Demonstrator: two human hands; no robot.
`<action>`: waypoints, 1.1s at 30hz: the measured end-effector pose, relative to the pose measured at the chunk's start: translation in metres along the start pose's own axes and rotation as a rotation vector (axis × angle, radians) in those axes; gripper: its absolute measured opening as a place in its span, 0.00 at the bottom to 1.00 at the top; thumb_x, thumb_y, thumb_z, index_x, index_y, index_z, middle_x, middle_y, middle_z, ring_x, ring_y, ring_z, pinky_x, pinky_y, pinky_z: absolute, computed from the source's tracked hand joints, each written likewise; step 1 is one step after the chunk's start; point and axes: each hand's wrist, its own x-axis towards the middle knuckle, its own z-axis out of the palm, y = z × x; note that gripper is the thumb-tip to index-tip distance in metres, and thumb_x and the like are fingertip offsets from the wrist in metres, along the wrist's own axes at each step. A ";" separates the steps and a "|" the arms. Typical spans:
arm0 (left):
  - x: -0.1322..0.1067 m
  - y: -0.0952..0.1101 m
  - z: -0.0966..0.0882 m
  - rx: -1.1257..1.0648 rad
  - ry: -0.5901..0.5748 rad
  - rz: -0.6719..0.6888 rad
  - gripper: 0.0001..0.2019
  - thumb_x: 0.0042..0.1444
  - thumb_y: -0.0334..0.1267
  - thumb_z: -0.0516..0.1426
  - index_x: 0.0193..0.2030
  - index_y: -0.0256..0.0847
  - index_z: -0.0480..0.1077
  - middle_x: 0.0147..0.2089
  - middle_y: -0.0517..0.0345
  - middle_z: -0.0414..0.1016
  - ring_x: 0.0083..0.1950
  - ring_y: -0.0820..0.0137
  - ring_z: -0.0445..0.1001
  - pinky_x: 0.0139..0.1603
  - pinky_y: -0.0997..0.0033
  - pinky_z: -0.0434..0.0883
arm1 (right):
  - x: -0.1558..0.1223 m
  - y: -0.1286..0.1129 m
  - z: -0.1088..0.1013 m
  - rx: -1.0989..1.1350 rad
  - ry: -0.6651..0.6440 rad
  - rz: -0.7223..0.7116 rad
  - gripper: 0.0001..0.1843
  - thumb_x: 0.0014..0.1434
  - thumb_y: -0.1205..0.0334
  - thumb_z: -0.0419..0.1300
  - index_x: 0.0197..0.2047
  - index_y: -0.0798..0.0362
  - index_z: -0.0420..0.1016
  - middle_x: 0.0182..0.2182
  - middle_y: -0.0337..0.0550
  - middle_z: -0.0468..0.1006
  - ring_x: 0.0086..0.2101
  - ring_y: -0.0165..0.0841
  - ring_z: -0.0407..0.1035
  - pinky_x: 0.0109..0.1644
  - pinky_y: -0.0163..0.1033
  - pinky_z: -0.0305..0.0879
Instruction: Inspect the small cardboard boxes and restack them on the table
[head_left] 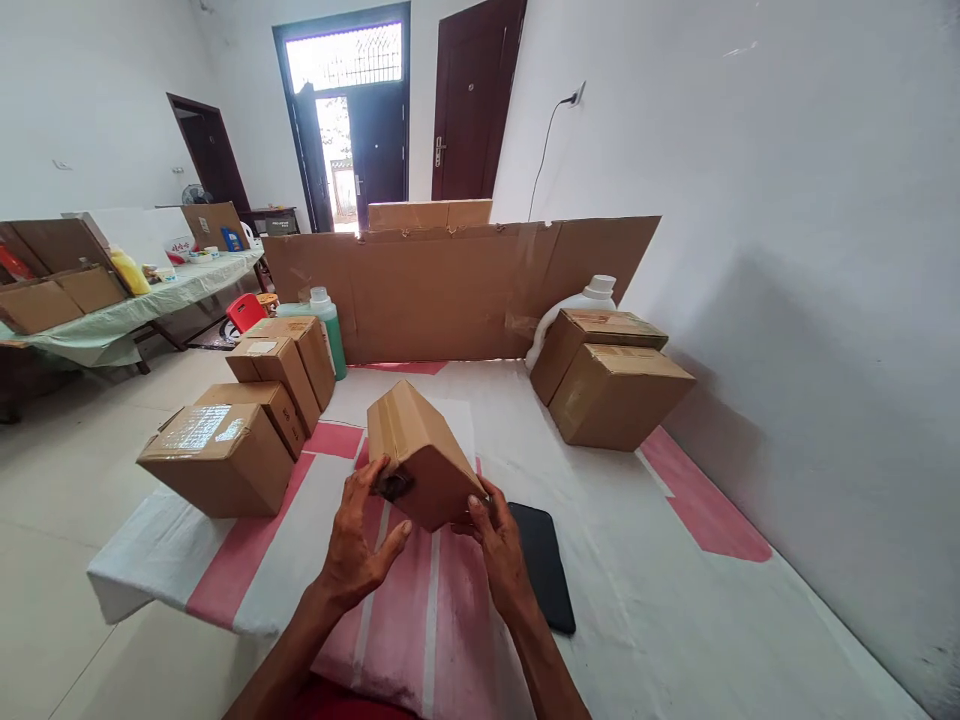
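A small cardboard box (420, 450) is tilted up off the table in front of me, one end facing me. My left hand (356, 545) grips its near left corner, fingers curled at the edge around a dark patch on the box end. My right hand (499, 540) holds the near right corner with fingers pressed on the cardboard. A black flat tablet-like object (546, 575) lies on the table just right of my right hand.
The table has a white and pink cloth (675, 560). Several taped boxes (225, 455) sit at left, two boxes (615, 390) at right. A cardboard screen (450, 290) stands behind, with a green bottle (330, 325) and a white jug (592, 295). The wall is close on the right.
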 end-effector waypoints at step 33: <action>0.028 0.013 -0.028 -0.236 0.040 -0.275 0.27 0.64 0.53 0.59 0.65 0.45 0.63 0.58 0.49 0.72 0.59 0.58 0.71 0.62 0.58 0.67 | -0.003 0.008 -0.025 -1.116 0.102 0.143 0.06 0.55 0.71 0.61 0.28 0.53 0.74 0.31 0.61 0.83 0.38 0.55 0.81 0.38 0.50 0.70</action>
